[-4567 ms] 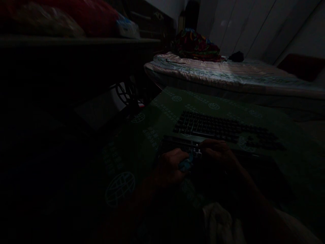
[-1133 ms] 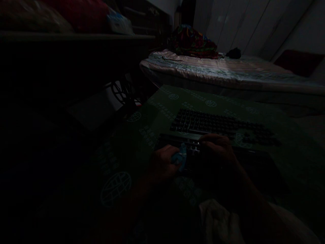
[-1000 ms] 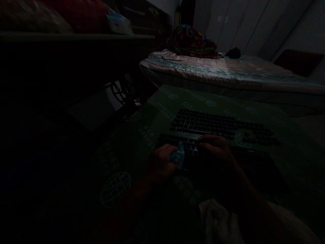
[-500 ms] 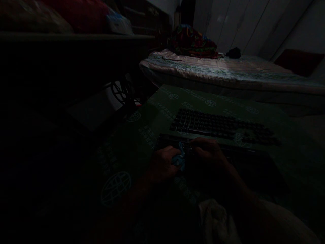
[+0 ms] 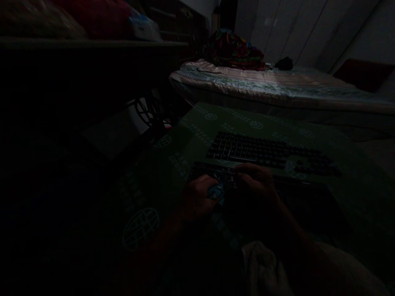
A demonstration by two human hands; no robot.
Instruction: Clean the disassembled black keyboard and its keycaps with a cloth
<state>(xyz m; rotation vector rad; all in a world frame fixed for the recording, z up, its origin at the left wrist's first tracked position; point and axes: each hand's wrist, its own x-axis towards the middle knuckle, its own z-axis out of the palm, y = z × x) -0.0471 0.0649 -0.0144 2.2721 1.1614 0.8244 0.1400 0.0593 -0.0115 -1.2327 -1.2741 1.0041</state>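
The light is very dim. My left hand (image 5: 199, 196) is closed around a crumpled blue cloth (image 5: 216, 191), over the left end of a black keyboard base (image 5: 317, 205). Just to the right, my right hand (image 5: 257, 181) has its fingers pinched together above the same base. Whatever is between those fingertips is too dark to make out. Beyond the base, black keyboard keys (image 5: 243, 149) lie in rows on a green printed board (image 5: 180, 137), with the board showing through a gap toward the right.
A pale crumpled cloth (image 5: 262, 263) lies near me at the bottom. Behind the board is a bed (image 5: 247, 84) with a dark red patterned blanket (image 5: 234, 51). A dark table (image 5: 123, 46) holding bags stands at left, with a spoked wheel (image 5: 143, 111) below.
The blue cloth has shifted slightly left and down with my left fingers. My right hand has moved a little to the right and up, still pinched.
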